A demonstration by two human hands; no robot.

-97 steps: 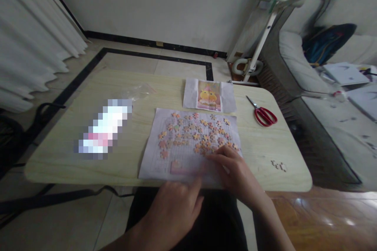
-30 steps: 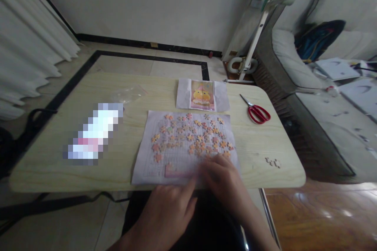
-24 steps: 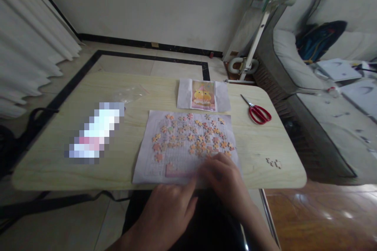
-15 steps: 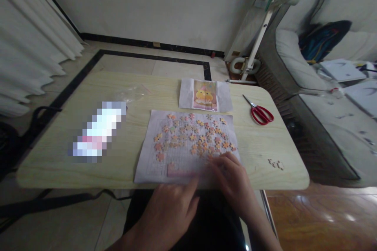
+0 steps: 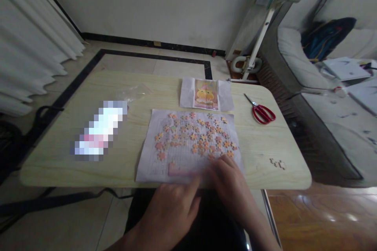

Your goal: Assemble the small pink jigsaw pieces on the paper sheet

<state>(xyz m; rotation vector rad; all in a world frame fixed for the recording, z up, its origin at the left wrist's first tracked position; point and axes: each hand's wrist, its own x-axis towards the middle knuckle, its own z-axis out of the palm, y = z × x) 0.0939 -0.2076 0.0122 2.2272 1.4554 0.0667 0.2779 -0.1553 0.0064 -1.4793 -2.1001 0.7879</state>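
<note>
Nearest the camera, the left hand [image 5: 171, 208] lies at the near edge of the table [image 5: 53, 164], fingers loosely together and stretched toward the joined pink strip of pieces [image 5: 181, 170]; its fingertips reach the edge of the paper sheet [image 5: 150, 160], though whether they pinch anything cannot be told. Just beside it, the right hand [image 5: 228, 180] rests curled on the near right corner of the sheet, fingers bent down over the paper (what lies under them is hidden, possibly a piece).

Beyond the hands, loose puzzle pieces [image 5: 197, 135] are scattered over the middle and far part of the sheet. Farther on, touching the sheet's far edge, lies the reference picture [image 5: 206, 94]. Red-handled scissors [image 5: 262, 111] lie to the right, well apart. A clear plastic bag [image 5: 134, 92] sits far left.
</note>
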